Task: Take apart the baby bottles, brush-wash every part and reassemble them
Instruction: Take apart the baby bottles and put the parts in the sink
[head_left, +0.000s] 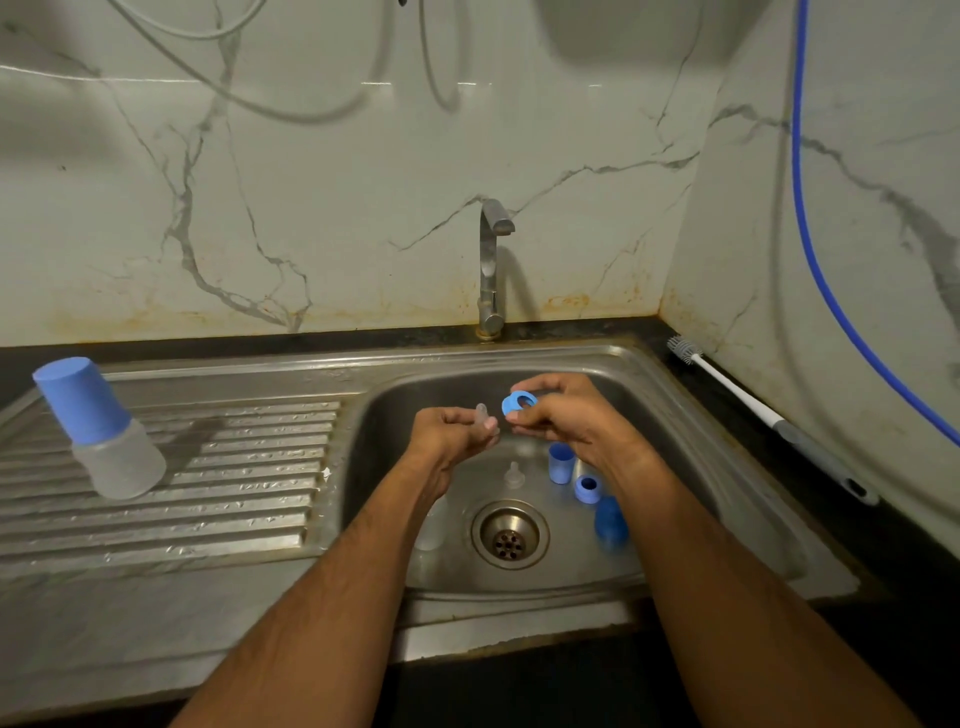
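Over a steel sink (675, 374), we see two bare hands at work on a dismantled baby bottle. The right hand (561, 415) pinches a blue screw ring (518, 404) between thumb and curled fingertips, its opening turned toward the camera. Just left of that grip, the left hand (449, 434) closes its fingers around a clear silicone teat (481, 415), whose tip pokes up above the fingers; ring and teat sit close together but apart.

Below the right hand's grip, on the basin floor, we make out a blue cap (561, 464) standing upright, a second blue ring (588, 488) beside it and a darker blue cap (610, 522) nearer the camera. A second clear teat (514, 474) stands below and between the two hands, above the drain (509, 535). A clear bottle body (434, 525) lies partly hidden under the left forearm.

Well to the left of both hands, an assembled bottle (106, 431) with its blue cap stands on the ribbed draining board (218, 499). Far to the right of the grip, a bottle brush (753, 410) lies on the dark counter along the wall. The tap (491, 270) rises behind the hands.
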